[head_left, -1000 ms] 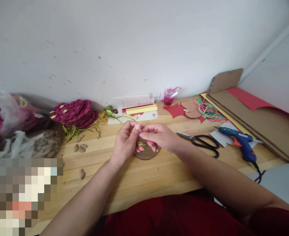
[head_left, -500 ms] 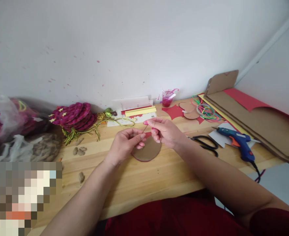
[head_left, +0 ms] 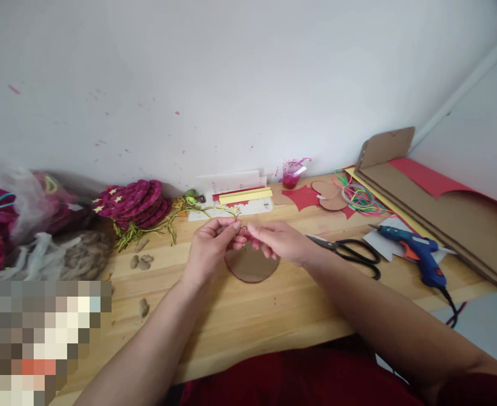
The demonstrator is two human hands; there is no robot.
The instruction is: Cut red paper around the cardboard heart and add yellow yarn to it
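My left hand (head_left: 214, 242) pinches a thin dark cord (head_left: 238, 216), whose end sticks up above the fingertips. Close beside it, my right hand (head_left: 280, 241) has its fingers pressed together at a small loop of the same cord. Both hands are over the far edge of a round brown cardboard disc (head_left: 253, 266) with a dark red rim, which lies on the wooden table (head_left: 231, 321). The fingers hide the disc's far part. Yellow-green cord (head_left: 210, 210) runs along the table behind my left hand.
Scissors (head_left: 356, 251) and a blue glue gun (head_left: 417, 248) lie at the right, before cardboard sheets (head_left: 447, 225). Coloured bands (head_left: 358, 194), red paper (head_left: 302, 197) and a cup (head_left: 291, 176) stand or lie behind. Magenta stacked pieces (head_left: 138, 203), peanuts (head_left: 143, 261) and bags (head_left: 36, 194) are left.
My hands have come closer together, and the right one has moved down toward the left. The cord between them now shows a small loop. The view has shifted slightly.
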